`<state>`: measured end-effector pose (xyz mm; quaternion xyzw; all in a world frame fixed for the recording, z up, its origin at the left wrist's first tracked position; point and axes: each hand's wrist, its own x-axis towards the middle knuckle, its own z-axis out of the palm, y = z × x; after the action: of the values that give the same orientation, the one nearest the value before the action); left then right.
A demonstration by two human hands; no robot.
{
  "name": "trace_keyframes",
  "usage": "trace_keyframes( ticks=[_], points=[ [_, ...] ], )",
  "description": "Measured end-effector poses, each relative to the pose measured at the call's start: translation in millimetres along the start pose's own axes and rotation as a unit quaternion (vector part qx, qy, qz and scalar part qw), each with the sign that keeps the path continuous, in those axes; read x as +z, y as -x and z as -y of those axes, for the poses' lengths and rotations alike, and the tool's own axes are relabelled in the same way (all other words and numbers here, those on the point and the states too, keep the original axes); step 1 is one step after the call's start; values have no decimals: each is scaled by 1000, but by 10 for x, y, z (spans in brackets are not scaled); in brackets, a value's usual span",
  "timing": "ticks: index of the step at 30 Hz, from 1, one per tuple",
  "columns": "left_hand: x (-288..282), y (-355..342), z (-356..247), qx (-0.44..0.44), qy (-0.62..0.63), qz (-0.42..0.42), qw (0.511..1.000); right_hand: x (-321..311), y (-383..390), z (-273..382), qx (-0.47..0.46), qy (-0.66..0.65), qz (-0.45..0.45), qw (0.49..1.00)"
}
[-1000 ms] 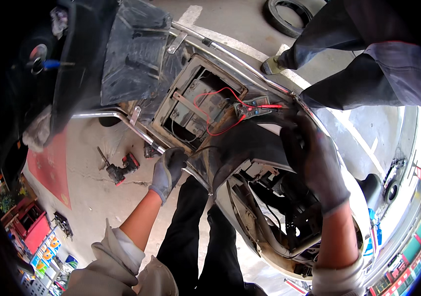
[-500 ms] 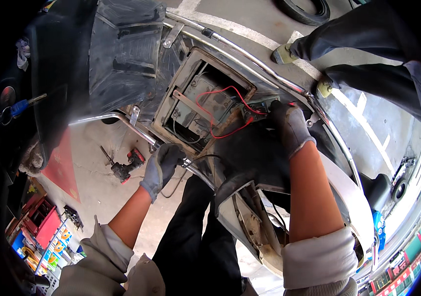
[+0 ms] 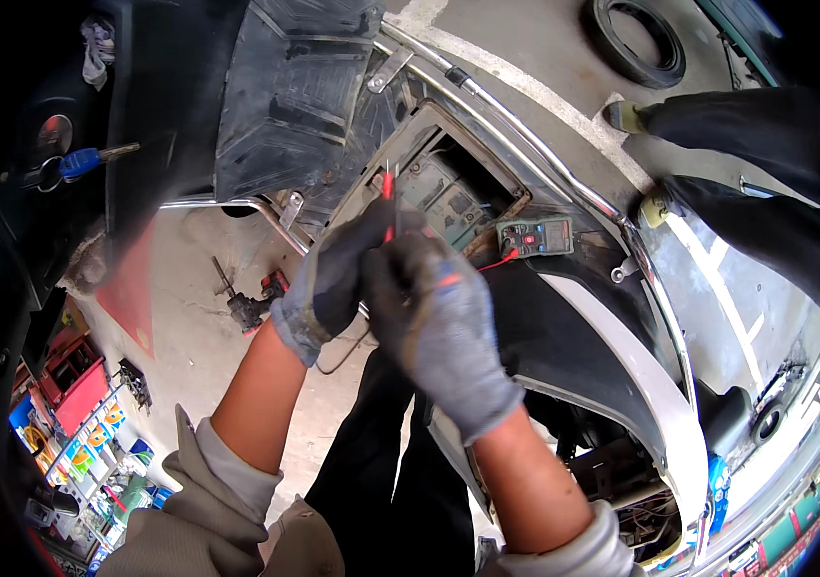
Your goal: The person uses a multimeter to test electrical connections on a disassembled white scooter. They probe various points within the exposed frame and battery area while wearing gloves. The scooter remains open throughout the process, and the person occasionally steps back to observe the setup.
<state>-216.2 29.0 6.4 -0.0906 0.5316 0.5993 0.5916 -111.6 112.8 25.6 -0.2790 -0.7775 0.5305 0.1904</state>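
Observation:
Both my gloved hands are together over the battery opening's near left side. My left hand [image 3: 333, 274] is closed, with a red multimeter probe [image 3: 389, 188] sticking up at its fingertips. A second thin metal tip shows right beside it. Against it, my right hand [image 3: 444, 322] is closed too, its fingertips meeting the probe's lower part; a bit of red shows at its knuckles. The grips are partly hidden by fingers. To the right lies a multimeter [image 3: 539, 238] with a red lead plugged in. Grey batteries [image 3: 453, 207] sit inside the opening [image 3: 516, 207].
Chrome rails [image 3: 516, 135] border the vehicle's black footboard [image 3: 285, 106] and white body panel [image 3: 612, 337]. A blue key [image 3: 80, 163] is in the ignition at left. A cordless power tool [image 3: 248, 306] lies on the floor. Another person's legs [image 3: 746, 125] and a tyre [image 3: 636, 43] are beyond.
My right hand has come left from beside the multimeter, uncovering it. My left hand has left the chrome rail, and the two hands now meet. The red lead no longer loops over the batteries.

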Motion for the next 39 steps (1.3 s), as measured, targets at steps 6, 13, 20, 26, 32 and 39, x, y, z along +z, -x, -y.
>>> trace_keyframes(
  ticks=[6, 13, 20, 26, 32, 39],
  points=[
    [-1000, 310, 371, 226, -485, -14, 845, 930, 525, -183, 118, -7, 8, 993],
    [-1513, -526, 983, -9, -171, -187, 967, 1195, 877, -415, 172, -33, -35, 984],
    [-1928, -972, 1303, 80, -397, -151, 902, 1156, 1070, -350, 305, -11, 32, 952],
    [-1999, -997, 1408, 76, -337, -157, 925, 1123, 1012, -361, 318, 6, 32, 947],
    [-1668, -852, 1203, 28, -256, -161, 953, 1175, 1035, -475, 273, -3, 14, 962],
    [-1704, -832, 1153, 34, -202, -186, 961, 1250, 1038, -481, 260, -26, 2, 965]
  ],
)
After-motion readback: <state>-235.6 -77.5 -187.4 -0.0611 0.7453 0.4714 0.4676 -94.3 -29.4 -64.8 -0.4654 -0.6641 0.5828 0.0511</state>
